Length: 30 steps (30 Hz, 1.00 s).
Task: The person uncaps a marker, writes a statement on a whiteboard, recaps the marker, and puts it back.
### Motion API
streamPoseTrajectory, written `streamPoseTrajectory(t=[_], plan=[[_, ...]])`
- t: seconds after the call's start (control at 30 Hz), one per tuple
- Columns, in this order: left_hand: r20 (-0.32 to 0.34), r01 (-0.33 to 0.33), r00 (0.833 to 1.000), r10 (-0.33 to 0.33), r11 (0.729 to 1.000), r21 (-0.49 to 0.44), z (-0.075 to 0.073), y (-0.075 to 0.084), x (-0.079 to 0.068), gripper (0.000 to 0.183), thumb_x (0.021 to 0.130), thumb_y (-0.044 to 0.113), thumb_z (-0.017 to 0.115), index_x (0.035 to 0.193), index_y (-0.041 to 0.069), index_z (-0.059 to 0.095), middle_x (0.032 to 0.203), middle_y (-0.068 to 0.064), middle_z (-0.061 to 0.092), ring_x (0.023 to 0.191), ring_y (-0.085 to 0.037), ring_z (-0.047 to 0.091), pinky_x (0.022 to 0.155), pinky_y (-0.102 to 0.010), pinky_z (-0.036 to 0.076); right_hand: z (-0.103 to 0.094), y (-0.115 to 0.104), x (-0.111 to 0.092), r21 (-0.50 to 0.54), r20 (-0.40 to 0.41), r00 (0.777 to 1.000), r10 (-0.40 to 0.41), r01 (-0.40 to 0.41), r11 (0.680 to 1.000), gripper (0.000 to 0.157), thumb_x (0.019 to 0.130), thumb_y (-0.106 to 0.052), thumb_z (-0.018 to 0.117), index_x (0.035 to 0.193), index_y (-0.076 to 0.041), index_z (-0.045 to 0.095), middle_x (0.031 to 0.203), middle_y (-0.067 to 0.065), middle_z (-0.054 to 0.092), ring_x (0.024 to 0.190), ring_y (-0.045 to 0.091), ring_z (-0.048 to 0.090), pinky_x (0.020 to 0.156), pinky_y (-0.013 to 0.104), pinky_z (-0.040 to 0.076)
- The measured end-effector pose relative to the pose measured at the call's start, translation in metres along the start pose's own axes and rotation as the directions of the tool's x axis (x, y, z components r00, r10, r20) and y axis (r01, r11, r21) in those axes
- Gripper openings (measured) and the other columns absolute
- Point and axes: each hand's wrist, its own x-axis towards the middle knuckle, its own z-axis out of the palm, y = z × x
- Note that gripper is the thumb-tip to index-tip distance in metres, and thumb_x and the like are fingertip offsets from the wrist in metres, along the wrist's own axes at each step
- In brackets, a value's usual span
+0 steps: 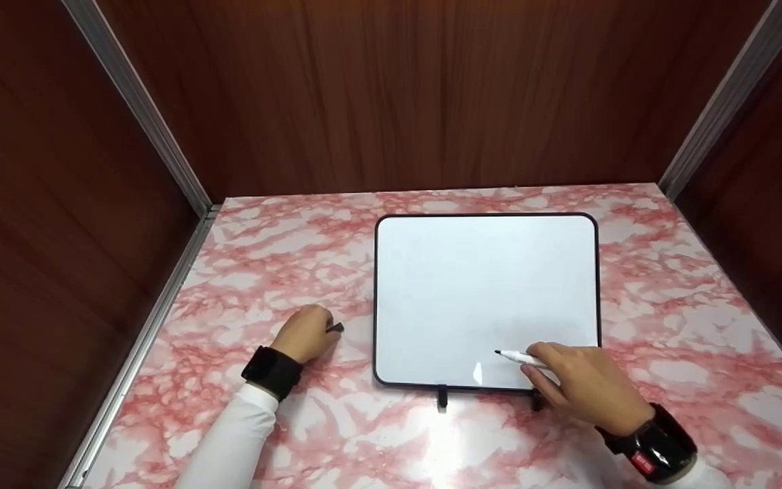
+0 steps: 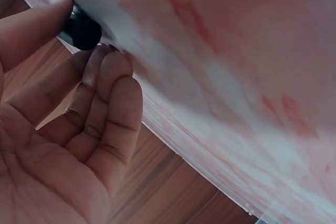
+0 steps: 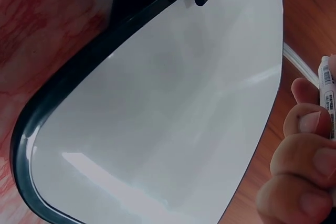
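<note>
In the head view my right hand holds a white marker with its dark tip bare and pointing left. The marker is in front of the lower part of a blank whiteboard with a black frame; whether the tip touches the board I cannot tell. The right wrist view shows fingers curled round the marker, which has printed labels. My left hand, left of the board, pinches a small black marker cap between thumb and fingers, close to the table.
Black support feet stick out beneath the board's lower edge. The table has a red and white marbled top. Dark wood panels with metal corner strips enclose it at the back and sides.
</note>
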Motion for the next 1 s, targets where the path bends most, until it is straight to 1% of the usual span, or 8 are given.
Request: streamPoseTrajectory(t=[0.13, 0.3, 0.47, 0.6, 0.73, 0.83, 0.97, 1.0], plan=[[0.018, 0.040, 0.999, -0.040, 0.999, 0.015, -0.007, 0.011, -0.004, 0.049, 0.091, 0.015, 0.079, 0.061, 0.016, 0.040, 0.069, 0.002, 0.037, 0.065, -0.018, 0.039, 0.063, -0.032, 0.034, -0.001, 0.001, 0.001, 0.001, -0.025, 1.000, 0.005, -0.005, 1.000, 0.024, 0.087, -0.017, 0.087, 0.105, -0.014, 0.072, 0.081, -0.008, 0.072, 0.059, -0.005, 0.045, 0.048, 0.019, 0.038], [0.006, 0.042, 0.999, -0.042, 0.997, 0.062, -0.008, 0.016, -0.006, 0.037, 0.092, 0.018, 0.077, 0.067, 0.012, 0.051, 0.074, -0.003, 0.047, 0.073, -0.023, 0.051, 0.067, -0.037, 0.044, -0.002, 0.002, 0.001, 0.019, -0.047, 0.999, -0.001, 0.002, 1.000, 0.024, 0.089, -0.010, 0.082, 0.112, -0.010, 0.075, 0.082, -0.008, 0.068, 0.060, -0.005, 0.042, 0.049, 0.016, 0.037], [-0.026, 0.024, 0.999, -0.023, 0.998, 0.058, -0.010, 0.032, -0.009, 0.032, 0.099, 0.027, 0.075, 0.108, -0.004, 0.074, 0.107, -0.019, 0.069, 0.109, -0.039, 0.067, 0.098, -0.052, 0.058, -0.002, 0.002, 0.002, 0.034, -0.083, 0.996, -0.015, 0.018, 0.999, 0.039, 0.087, 0.001, 0.077, 0.126, -0.004, 0.073, 0.085, -0.005, 0.068, 0.062, -0.005, 0.040, 0.049, 0.015, 0.036], [-0.062, -0.007, 0.998, 0.004, 0.999, -0.049, -0.011, 0.047, -0.010, 0.048, 0.104, 0.032, 0.072, 0.132, -0.007, 0.069, 0.126, -0.023, 0.069, 0.114, -0.040, 0.069, 0.106, -0.054, 0.057, -0.001, 0.004, 0.004, 0.063, -0.121, 0.991, -0.050, 0.058, 0.996, 0.042, 0.089, 0.003, 0.074, 0.130, -0.005, 0.070, 0.089, -0.002, 0.069, 0.063, -0.003, 0.042, 0.048, 0.016, 0.038], [-0.053, -0.021, 0.999, 0.011, 0.979, -0.203, -0.009, 0.058, -0.010, 0.051, 0.105, 0.033, 0.069, 0.138, -0.007, 0.064, 0.128, -0.022, 0.069, 0.113, -0.038, 0.069, 0.104, -0.054, 0.059, -0.002, 0.005, 0.006, 0.065, -0.133, 0.988, -0.080, 0.089, 0.994, 0.025, 0.114, -0.017, 0.052, 0.126, -0.011, 0.073, 0.097, 0.002, 0.068, 0.062, -0.001, 0.044, 0.049, 0.016, 0.039], [-0.007, -0.003, 1.000, 0.001, 0.946, -0.326, -0.006, 0.065, -0.010, 0.052, 0.106, 0.032, 0.067, 0.141, -0.006, 0.062, 0.128, -0.022, 0.069, 0.118, -0.039, 0.068, 0.106, -0.055, 0.058, -0.004, 0.003, 0.008, 0.069, -0.110, 0.992, -0.061, 0.069, 0.995, 0.025, 0.113, -0.011, 0.056, 0.127, -0.014, 0.076, 0.103, 0.006, 0.067, 0.062, 0.001, 0.045, 0.048, 0.016, 0.040], [0.038, -0.001, 0.999, 0.020, 0.895, -0.447, -0.001, 0.074, -0.010, 0.049, 0.107, 0.031, 0.066, 0.142, -0.004, 0.061, 0.125, -0.020, 0.072, 0.115, -0.036, 0.071, 0.102, -0.053, 0.061, -0.006, 0.002, 0.013, 0.093, -0.115, 0.992, -0.046, 0.056, 0.994, 0.051, 0.086, 0.012, 0.076, 0.130, -0.013, 0.077, 0.103, 0.007, 0.067, 0.064, 0.002, 0.047, 0.049, 0.017, 0.041], [0.043, -0.003, 0.999, 0.026, 0.884, -0.467, 0.000, 0.075, -0.010, 0.048, 0.107, 0.030, 0.066, 0.141, -0.004, 0.061, 0.124, -0.020, 0.072, 0.113, -0.035, 0.071, 0.101, -0.052, 0.062, -0.006, 0.002, 0.015, 0.094, -0.130, 0.990, -0.050, 0.062, 0.994, 0.047, 0.089, 0.009, 0.075, 0.130, -0.013, 0.077, 0.102, 0.007, 0.067, 0.064, 0.001, 0.047, 0.050, 0.017, 0.041]])
